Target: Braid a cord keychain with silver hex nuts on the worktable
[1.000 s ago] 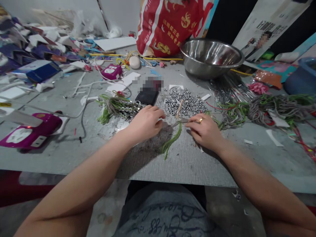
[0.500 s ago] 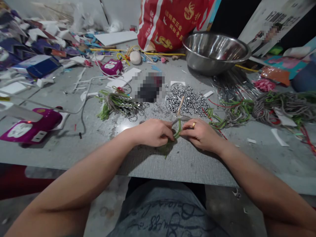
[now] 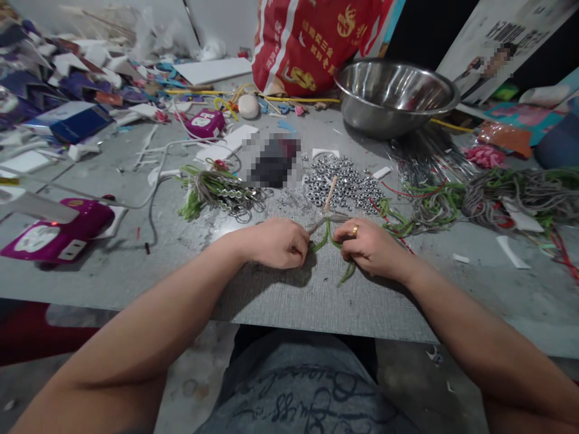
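Green cord (image 3: 321, 243) and grey cord (image 3: 316, 226) meet in front of a small wooden stick (image 3: 332, 193) that stands up from the table. My left hand (image 3: 283, 243) is closed on a green strand, to the left of where the cords meet. On the other side my right hand (image 3: 368, 246), with a ring on one finger, pinches another green strand. A loose green end (image 3: 346, 273) hangs below the right fingers. Just beyond the stick lies a heap of silver beads (image 3: 346, 181). My fingertips are partly hidden.
A bundle of beaded cords (image 3: 221, 190) lies left of the beads; more green and grey cords (image 3: 479, 196) lie right. Behind stand a steel bowl (image 3: 393, 123) and a red bag (image 3: 307, 48). Purple power sockets (image 3: 58, 232) and their cable occupy the left.
My hands have moved apart, drawing the green strands out to both sides. The loose green end that hung by my left hand now hangs under my right hand.
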`<state>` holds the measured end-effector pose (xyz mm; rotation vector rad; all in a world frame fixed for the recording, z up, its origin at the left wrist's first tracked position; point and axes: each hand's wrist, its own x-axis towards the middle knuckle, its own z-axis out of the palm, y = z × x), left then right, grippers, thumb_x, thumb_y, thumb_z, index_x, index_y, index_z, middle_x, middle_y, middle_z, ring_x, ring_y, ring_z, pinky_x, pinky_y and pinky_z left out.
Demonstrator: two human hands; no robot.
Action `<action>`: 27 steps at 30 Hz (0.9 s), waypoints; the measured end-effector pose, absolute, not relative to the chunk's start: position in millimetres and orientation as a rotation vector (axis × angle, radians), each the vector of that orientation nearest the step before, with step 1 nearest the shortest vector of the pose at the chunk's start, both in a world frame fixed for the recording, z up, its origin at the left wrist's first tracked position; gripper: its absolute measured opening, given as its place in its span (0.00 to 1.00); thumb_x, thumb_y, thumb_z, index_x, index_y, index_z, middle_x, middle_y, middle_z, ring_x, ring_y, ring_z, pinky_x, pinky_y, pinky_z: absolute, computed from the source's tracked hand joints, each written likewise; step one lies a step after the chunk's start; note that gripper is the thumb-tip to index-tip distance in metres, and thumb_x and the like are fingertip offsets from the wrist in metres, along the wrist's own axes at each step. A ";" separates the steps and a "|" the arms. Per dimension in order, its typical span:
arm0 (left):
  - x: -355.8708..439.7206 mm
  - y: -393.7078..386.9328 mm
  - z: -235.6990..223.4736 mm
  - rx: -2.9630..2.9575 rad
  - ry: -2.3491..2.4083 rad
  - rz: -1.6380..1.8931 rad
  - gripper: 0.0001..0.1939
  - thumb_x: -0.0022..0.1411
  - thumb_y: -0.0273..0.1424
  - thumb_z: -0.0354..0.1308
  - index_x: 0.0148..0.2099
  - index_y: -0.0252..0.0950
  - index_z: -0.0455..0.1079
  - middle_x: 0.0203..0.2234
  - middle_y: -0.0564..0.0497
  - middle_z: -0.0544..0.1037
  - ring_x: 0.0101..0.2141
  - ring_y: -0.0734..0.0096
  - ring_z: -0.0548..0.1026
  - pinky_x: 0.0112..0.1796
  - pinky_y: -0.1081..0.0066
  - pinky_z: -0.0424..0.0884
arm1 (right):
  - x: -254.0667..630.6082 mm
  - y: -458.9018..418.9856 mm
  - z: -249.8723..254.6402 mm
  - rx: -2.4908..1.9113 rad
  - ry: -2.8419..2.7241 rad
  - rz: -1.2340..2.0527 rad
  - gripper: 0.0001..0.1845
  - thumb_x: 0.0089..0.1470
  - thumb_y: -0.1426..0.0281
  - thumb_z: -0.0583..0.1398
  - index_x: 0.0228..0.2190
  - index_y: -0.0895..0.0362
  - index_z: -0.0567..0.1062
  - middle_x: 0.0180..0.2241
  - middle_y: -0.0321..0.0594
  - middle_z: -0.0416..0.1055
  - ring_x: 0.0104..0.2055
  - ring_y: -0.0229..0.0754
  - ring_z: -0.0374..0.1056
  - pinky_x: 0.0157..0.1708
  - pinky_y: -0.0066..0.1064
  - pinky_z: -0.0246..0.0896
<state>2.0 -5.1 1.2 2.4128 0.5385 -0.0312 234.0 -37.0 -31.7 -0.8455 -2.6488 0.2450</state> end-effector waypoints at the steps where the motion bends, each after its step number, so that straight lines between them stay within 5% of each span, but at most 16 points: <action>1: 1.4 -5.1 1.7 2.414 0.523 -0.039 0.12 0.45 0.21 0.48 0.20 0.35 0.71 0.21 0.51 0.73 0.28 0.72 0.70 0.30 0.76 0.63 | 234.7 -36.8 -31.9 -0.849 -2.656 0.252 0.13 0.46 0.81 0.54 0.18 0.56 0.72 0.33 0.40 0.72 0.38 0.42 0.64 0.38 0.37 0.59; 6: -0.9 -4.0 1.6 2.323 0.483 0.059 0.11 0.44 0.21 0.47 0.23 0.33 0.70 0.21 0.51 0.72 0.24 0.76 0.68 0.27 0.76 0.64 | 236.5 -36.4 -31.7 -0.830 -2.590 0.189 0.13 0.47 0.81 0.53 0.19 0.55 0.72 0.31 0.38 0.73 0.36 0.41 0.65 0.38 0.36 0.59; 10: 1.4 -2.7 -6.7 2.473 0.559 0.553 0.17 0.48 0.22 0.46 0.37 0.33 0.73 0.34 0.47 0.74 0.34 0.70 0.70 0.37 0.71 0.67 | 235.8 -36.6 -31.7 -0.836 -2.513 0.064 0.15 0.49 0.80 0.53 0.32 0.56 0.76 0.37 0.41 0.74 0.40 0.43 0.64 0.40 0.39 0.59; 13: 5.4 -2.2 -15.9 2.717 0.571 0.565 0.20 0.50 0.23 0.47 0.43 0.36 0.73 0.39 0.47 0.74 0.39 0.66 0.69 0.43 0.64 0.65 | 235.2 -36.8 -32.7 -0.844 -2.573 0.022 0.16 0.51 0.79 0.53 0.38 0.56 0.76 0.42 0.41 0.75 0.45 0.46 0.63 0.44 0.42 0.58; 21: 8.4 -2.4 -23.8 2.939 0.725 0.276 0.19 0.54 0.24 0.52 0.45 0.46 0.74 0.41 0.49 0.73 0.39 0.64 0.68 0.41 0.63 0.62 | 235.6 -35.5 -35.0 -0.902 -2.647 0.008 0.15 0.52 0.78 0.53 0.37 0.55 0.77 0.42 0.39 0.75 0.46 0.47 0.63 0.44 0.43 0.57; 27: 6.6 -1.2 -21.4 2.959 0.716 0.305 0.16 0.53 0.22 0.51 0.39 0.44 0.76 0.38 0.50 0.74 0.38 0.65 0.68 0.40 0.64 0.61 | 237.6 -34.5 -35.6 -0.917 -2.604 0.017 0.14 0.50 0.78 0.54 0.32 0.55 0.78 0.40 0.40 0.76 0.45 0.46 0.63 0.44 0.43 0.57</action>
